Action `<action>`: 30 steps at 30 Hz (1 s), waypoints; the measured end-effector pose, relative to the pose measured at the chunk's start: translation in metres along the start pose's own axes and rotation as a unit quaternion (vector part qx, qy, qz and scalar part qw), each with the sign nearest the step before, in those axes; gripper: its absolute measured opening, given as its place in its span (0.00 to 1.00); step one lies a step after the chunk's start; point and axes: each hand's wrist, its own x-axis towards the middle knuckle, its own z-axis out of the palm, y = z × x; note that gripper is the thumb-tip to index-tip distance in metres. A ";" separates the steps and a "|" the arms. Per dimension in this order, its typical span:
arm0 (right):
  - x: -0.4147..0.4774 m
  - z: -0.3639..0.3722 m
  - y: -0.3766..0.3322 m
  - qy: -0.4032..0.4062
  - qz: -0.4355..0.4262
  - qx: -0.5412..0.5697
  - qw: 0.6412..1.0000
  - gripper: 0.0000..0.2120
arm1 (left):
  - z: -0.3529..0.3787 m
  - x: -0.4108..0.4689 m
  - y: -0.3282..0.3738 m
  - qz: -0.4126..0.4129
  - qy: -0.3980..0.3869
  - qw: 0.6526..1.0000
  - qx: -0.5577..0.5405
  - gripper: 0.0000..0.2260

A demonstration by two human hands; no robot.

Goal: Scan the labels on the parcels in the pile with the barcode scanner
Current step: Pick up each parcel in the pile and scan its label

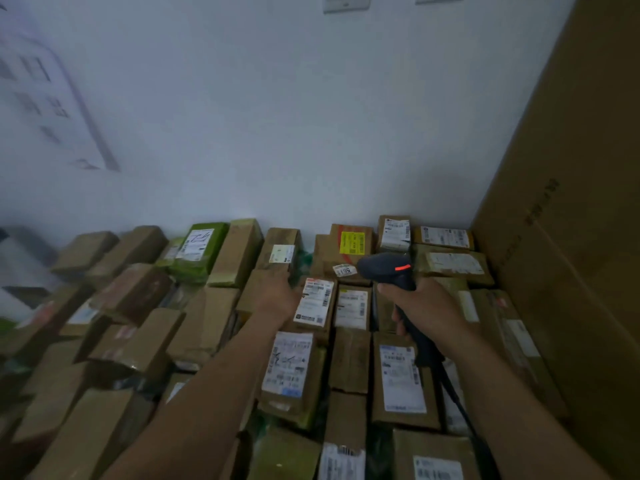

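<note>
— Cardboard nearly everywhere: the parcels (349, 362) lie packed edge to edge, nearest at 6 o'clock and running back to the wall (277, 116) at 12. Many show white labels (401, 377) face up.

— And the hands?

— Right hand (427, 308), at about 3 o'clock from centre, is wrapped tight round the grip of the scanner (389, 268). Its dark head sits above the fist with an orange light showing on the side, and a cable (457, 396) trails back toward 5 o'clock.

— The left one?

— Left hand (277, 294) reaches toward 12, palm down, fingers resting on a brown box (278, 251) in the far rows. Whether it grips that box or only touches it, I cannot tell.

— Anything further back?

— At 11 o'clock a green parcel (202, 249) with handwriting on its label; at 1 o'clock a box with a yellow label (352, 242), just behind the scanner's head. A tall carton (571, 202) stands at 3 o'clock against the wall.
</note>
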 end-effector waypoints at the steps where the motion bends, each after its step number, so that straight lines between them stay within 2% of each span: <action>1: -0.008 0.007 -0.003 0.000 -0.002 -0.010 1.000 0.17 | -0.002 -0.005 -0.011 -0.004 0.005 1.000 -0.002 0.17; 4: -0.025 0.032 -0.012 -0.003 -0.003 -0.018 1.000 0.17 | -0.014 -0.017 -0.044 -0.026 -0.008 1.000 -0.001 0.15; 8: -0.032 0.072 -0.032 0.012 -0.003 -0.043 0.999 0.17 | -0.033 -0.020 -0.084 -0.014 -0.018 1.000 -0.002 0.17; 14: -0.009 0.141 -0.070 0.063 -0.013 -0.027 0.998 0.11 | -0.047 0.020 -0.130 0.054 -0.029 0.998 -0.011 0.11; 17: 0.010 0.170 -0.087 0.079 -0.026 -0.026 0.996 0.11 | -0.054 0.041 -0.143 0.063 -0.031 0.997 -0.028 0.20; 20: 0.036 0.185 -0.096 0.086 -0.032 -0.051 0.995 0.11 | -0.053 0.066 -0.150 0.073 -0.034 0.996 -0.042 0.22; 25: 0.105 0.184 -0.097 0.101 -0.028 -0.088 0.991 0.11 | -0.040 0.112 -0.134 0.100 -0.036 0.994 -0.032 0.13; 30: 0.173 0.174 -0.078 0.104 -0.027 -0.092 0.990 0.11 | 0.016 0.176 -0.118 0.047 -0.080 0.994 -0.054 0.22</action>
